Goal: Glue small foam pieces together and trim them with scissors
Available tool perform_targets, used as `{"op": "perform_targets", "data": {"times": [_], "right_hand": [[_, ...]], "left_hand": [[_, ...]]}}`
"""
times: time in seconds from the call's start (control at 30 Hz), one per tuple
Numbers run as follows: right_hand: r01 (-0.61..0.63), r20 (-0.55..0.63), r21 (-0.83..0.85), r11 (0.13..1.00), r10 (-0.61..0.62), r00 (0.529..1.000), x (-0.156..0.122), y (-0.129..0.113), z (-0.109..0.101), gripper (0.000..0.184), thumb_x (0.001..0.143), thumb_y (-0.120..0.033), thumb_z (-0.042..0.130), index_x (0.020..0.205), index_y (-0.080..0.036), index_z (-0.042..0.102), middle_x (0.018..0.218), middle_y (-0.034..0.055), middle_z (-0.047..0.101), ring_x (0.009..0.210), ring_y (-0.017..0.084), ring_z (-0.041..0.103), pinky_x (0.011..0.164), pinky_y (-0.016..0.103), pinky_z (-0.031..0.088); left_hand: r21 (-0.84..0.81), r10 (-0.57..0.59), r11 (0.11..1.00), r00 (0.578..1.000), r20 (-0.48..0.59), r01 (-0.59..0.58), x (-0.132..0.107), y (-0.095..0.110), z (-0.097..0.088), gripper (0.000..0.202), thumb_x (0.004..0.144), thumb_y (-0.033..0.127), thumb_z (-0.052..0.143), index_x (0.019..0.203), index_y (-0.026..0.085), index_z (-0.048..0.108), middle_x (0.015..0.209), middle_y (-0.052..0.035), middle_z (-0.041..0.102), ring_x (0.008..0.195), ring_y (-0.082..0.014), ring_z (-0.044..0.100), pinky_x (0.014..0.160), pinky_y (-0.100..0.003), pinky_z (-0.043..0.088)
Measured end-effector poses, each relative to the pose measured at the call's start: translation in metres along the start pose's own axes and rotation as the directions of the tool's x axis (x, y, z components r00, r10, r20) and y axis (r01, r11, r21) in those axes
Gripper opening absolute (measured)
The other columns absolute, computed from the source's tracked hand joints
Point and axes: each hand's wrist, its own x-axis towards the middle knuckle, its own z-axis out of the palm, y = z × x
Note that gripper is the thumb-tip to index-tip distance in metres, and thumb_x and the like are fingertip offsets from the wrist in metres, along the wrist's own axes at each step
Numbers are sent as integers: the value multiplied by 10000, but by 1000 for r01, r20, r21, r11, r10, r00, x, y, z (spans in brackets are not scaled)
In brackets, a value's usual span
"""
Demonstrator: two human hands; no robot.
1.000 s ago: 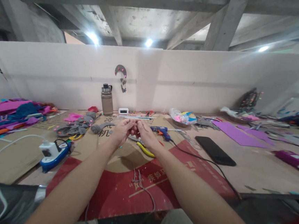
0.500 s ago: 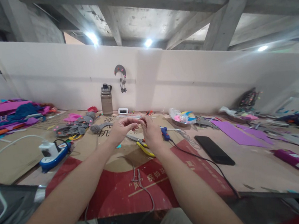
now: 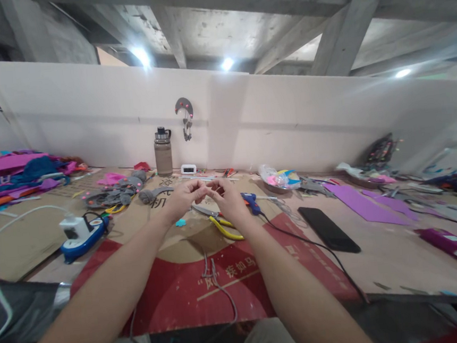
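Brown cardboard covers the counter (image 3: pixel 39 247) beneath the fingers (image 3: pixel 195 190), which curl inward and pinch tip to tip where the left hand (image 3: pixel 183 199) meets the right hand (image 3: pixel 228 201); whatever they nip is too small to tell. Just below lie slim metal pliers with yellow rubbery handles (image 3: pixel 226 229) and a small teal flower-shaped cutout (image 3: pixel 180 222). Beside the right hand rests a blue plastic glue gun (image 3: pixel 250 201); farther right lies a flat glossy black phone (image 3: pixel 328 230).

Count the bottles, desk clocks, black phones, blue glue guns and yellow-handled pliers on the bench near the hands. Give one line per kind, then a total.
Bottle: 1
Desk clock: 1
Black phone: 1
Blue glue gun: 1
Yellow-handled pliers: 1
Total: 5
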Motion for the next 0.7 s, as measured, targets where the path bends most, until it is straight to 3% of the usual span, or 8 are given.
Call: {"op": "perform_targets", "data": {"times": [0.07,0.17,0.27,0.4,0.57,0.7], "right_hand": [[-74,42,172,982,68,997,3,3,3,179,805,-379,503,827,-214,568,737,3,539,651,136,478,612,268,390],[-136,23,296,945,136,991,4,6,5,193,821,-382,452,830,-219,555,690,-24,504,570,109,439,559,246,371],[-130,-31,318,939,147,989,3,3,5,184,793,-370,498,877,-218,560,732,-19,534,591,105,450,570,241,378],[-89,2,293,952,92,996,-1,-9,3,225,750,-370,572,900,-202,584,813,10,603,678,123,503,648,256,412],[-130,-37,261,956,144,989,-4,-16,-1,141,705,-324,615,710,-183,598,645,-14,569,606,116,477,609,253,391],[-222,49,475,851,226,973,-2,-7,1,188,700,-351,603,646,-178,550,536,-40,502,507,88,431,523,227,349]], "left_hand": [[-263,-32,965,999,-40,20,0,0,2,292,738,412,607,652,159,489,578,26,461,502,-74,389,510,-225,332],[-403,-77,914,992,-95,32,2,-1,4,280,710,384,653,669,149,509,623,8,513,501,-64,420,506,-220,354],[-360,-100,932,983,-154,39,4,-4,4,267,674,353,693,680,137,536,636,6,545,504,-58,448,500,-208,356],[-274,-76,961,984,-158,31,5,-10,5,275,654,357,706,716,141,548,599,30,518,504,-61,449,498,-205,344],[-174,-72,984,988,-139,47,4,-11,9,297,632,388,711,715,151,553,578,39,511,487,-63,427,478,-208,313],[-173,-95,982,992,-78,80,3,-7,10,306,639,400,697,760,139,592,637,11,573,508,-68,450,489,-210,327]]}}
